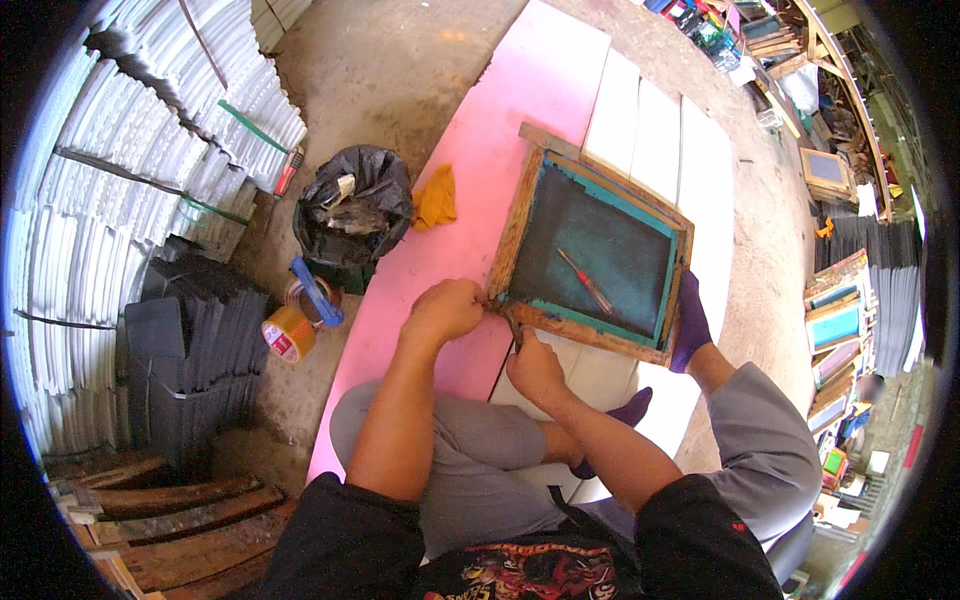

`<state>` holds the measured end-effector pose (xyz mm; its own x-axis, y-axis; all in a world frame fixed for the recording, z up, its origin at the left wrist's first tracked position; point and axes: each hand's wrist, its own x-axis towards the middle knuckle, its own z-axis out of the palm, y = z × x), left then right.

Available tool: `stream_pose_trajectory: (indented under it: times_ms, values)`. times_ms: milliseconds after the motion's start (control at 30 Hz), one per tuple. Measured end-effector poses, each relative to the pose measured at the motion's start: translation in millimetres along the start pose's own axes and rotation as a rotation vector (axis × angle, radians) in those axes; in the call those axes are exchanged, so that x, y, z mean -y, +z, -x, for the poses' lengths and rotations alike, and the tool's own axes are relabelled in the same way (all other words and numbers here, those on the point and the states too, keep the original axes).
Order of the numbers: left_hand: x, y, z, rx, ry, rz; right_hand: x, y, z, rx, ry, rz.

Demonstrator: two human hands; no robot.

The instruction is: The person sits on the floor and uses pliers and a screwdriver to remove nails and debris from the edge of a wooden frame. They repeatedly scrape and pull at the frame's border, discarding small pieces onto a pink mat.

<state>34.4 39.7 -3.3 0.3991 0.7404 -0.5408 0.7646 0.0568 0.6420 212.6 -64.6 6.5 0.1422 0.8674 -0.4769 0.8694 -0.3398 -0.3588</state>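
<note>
A wooden screen-printing frame (590, 345) with dark teal mesh lies on the pale boards before me. On its mesh rests a red-handled screwdriver (597, 294). My left hand (447, 308) is closed, its fingertips pinching the frame's near left corner. Just right of that corner, my right hand (537, 370) grips a dark hand tool (514, 326), perhaps pliers. The tool's tip meets the frame's near edge; its exact shape is partly hidden by my fingers. My foot in a dark sock (690, 318) touches the frame's right side.
Left of the pink board (470, 165) stand a black bag-lined bin (335, 240) and a yellow tape roll (288, 336). An orange cloth (434, 199) lies at the board's edge. Stacked white sheets (120, 200) and dark sheets (195, 350) rise at left. More frames (835, 328) lean at right.
</note>
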Motion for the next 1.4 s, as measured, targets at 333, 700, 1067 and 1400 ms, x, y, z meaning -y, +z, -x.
stream_pose_trajectory:
  times_ms: [333,700,1067,1400]
  values:
    - [13.5,-0.3,4.8,-0.123,0.048,0.104,-11.8,12.9,5.1,0.167,-0.009,-0.080]
    - [25.6,-23.9,14.4,0.030,-0.129,0.053,23.1,22.6,-11.5,0.757,0.105,-0.751]
    - [16.7,-20.9,12.3,-0.074,-0.157,-0.024,-8.5,-7.7,-3.1,0.795,0.265,-1.433]
    - [10.5,-23.6,14.4,-0.056,-0.166,0.019,-11.4,9.1,-4.8,0.853,0.281,-1.626]
